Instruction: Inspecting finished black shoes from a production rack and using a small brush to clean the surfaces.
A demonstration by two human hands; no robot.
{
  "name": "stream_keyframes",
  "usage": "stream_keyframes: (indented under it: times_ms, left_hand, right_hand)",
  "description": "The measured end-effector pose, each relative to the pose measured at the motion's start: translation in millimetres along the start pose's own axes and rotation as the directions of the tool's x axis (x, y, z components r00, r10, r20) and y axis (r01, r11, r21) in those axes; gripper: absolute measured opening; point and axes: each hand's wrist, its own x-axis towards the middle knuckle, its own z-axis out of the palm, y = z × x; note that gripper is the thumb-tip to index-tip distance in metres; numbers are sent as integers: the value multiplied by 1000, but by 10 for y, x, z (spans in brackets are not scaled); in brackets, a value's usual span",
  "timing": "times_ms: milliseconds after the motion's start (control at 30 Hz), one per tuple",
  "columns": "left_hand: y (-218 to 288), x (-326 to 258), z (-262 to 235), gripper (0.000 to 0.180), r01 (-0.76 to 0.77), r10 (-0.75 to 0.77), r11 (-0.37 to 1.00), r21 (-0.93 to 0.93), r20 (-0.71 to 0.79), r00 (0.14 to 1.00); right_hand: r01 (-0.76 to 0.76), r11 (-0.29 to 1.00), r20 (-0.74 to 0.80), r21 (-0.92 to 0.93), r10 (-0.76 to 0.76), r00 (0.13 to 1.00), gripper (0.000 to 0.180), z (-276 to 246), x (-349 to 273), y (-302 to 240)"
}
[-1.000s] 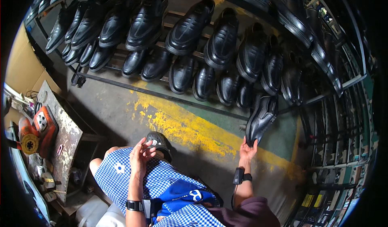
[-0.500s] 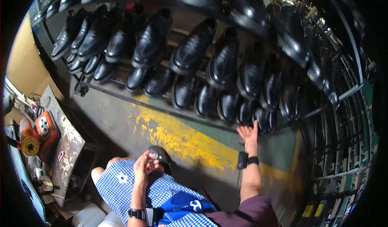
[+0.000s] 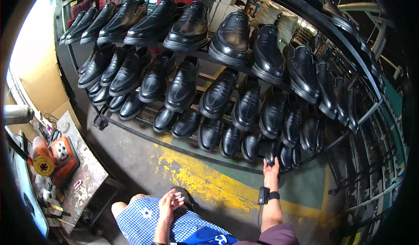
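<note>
My right hand point(image 3: 271, 170) reaches to the bottom tier of a shoe rack, fingers and thumb around the toe of a black leather shoe point(image 3: 269, 150). Other black shoes point(image 3: 251, 147) stand close on both sides of it, toes toward me. Above my lap, over the blue checked apron point(image 3: 150, 214), my left hand point(image 3: 169, 205) hangs with its fingers loosely bent and apart. Pale spots show at its fingertips, too small to identify; I see no held thing.
The dark metal rack point(image 3: 144, 129) carries several tiers of black shoes. At left stands a worn workbench point(image 3: 89, 170) with an orange tool point(image 3: 65, 157). Another rack point(image 3: 362, 188) lines the right side. Yellow paint point(image 3: 205, 184) marks the floor.
My right hand has gone from open beneath the bottom tier to gripping a shoe's toe. My view has tilted up, showing more of the upper tiers. My left hand stays above my lap.
</note>
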Motion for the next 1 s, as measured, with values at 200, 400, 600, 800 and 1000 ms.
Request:
stream_keyframes:
  times_ms: [200, 400, 600, 800, 1000]
  left_hand:
    - [-5, 54, -57, 37, 2, -3, 1000, 16, 25, 1000]
    - [50, 34, -33, 38, 23, -24, 1000, 18, 46, 999]
    - [94, -19, -28, 50, -8, 14, 993, -115, 50, 999]
    - [74, -96, -199, 55, -138, 129, 740, -658, -63, 990]
    - [244, -115, -248, 51, 27, 52, 633, -774, 77, 996]
  right_hand:
    - [-229, 973, 169, 19, 223, 960, 32, -1045, -754, 401]
    - [-316, 912, 51, -263, 340, 939, 33, -1389, -1407, 734]
    - [-413, 748, 268, -520, 602, 753, 37, -1051, -1565, 1010]
    - [219, 581, 605, -784, 634, 482, 53, -336, -1893, 1094]
    - [159, 562, 565, -812, 686, 458, 68, -273, -2057, 1128]
